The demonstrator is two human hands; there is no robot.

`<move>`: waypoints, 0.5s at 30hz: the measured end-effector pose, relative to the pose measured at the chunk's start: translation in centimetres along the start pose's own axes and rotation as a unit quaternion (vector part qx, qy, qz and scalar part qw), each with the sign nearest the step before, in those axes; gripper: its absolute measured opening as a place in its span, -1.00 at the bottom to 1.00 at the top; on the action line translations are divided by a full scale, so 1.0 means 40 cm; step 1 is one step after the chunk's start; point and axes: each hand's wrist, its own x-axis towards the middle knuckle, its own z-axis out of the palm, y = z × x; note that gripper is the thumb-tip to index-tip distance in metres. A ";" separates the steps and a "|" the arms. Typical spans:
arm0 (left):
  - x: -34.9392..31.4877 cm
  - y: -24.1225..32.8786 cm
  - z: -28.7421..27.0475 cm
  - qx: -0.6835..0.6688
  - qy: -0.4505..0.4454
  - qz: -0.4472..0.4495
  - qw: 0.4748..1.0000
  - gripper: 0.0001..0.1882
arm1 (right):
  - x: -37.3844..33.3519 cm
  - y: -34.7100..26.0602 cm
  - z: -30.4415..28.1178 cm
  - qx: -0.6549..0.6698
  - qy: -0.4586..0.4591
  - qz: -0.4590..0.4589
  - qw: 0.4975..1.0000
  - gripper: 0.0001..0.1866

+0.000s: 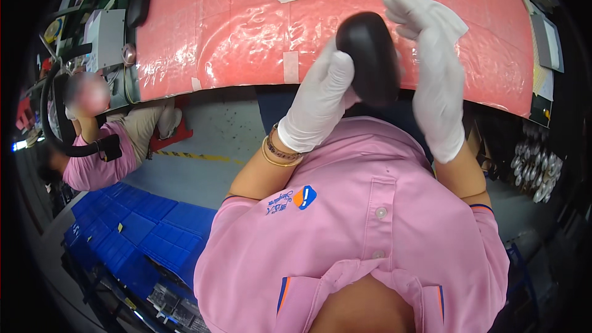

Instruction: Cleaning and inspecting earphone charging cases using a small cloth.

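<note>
A smooth black rounded shell (369, 58), resembling a mirror housing, is tilted upright over the near edge of the table. My left hand (322, 95), in a white glove, grips it from the left with the thumb along its near face. To its right, slightly apart from the shell, my right hand (435, 77) is also gloved in white. Its fingers bend toward the shell's top, closed around a white piece that looks like a cloth (452, 20). The glove and the cloth blend together, so their border is hard to make out.
A pink, plastic-covered table (240, 43) with tape strips lies before me. More black shells (139, 3) line its far left edge, near a grey box (106, 38). Another person (108, 154) works at left. Blue crates (145, 228) stand behind on the left.
</note>
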 end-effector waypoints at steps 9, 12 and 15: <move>0.005 -0.016 -0.002 0.057 -0.032 0.003 0.998 -0.18 | -0.025 0.021 -0.021 -0.196 -0.112 -0.180 0.957 -0.54; 0.000 -0.019 -0.006 0.079 -0.031 0.026 0.996 -0.19 | -0.028 0.034 -0.031 -0.199 -0.126 -0.195 0.952 -0.52; -0.005 -0.037 -0.025 0.094 -0.062 0.064 0.992 -0.21 | -0.038 0.036 -0.045 0.046 -0.104 -0.019 0.993 -0.44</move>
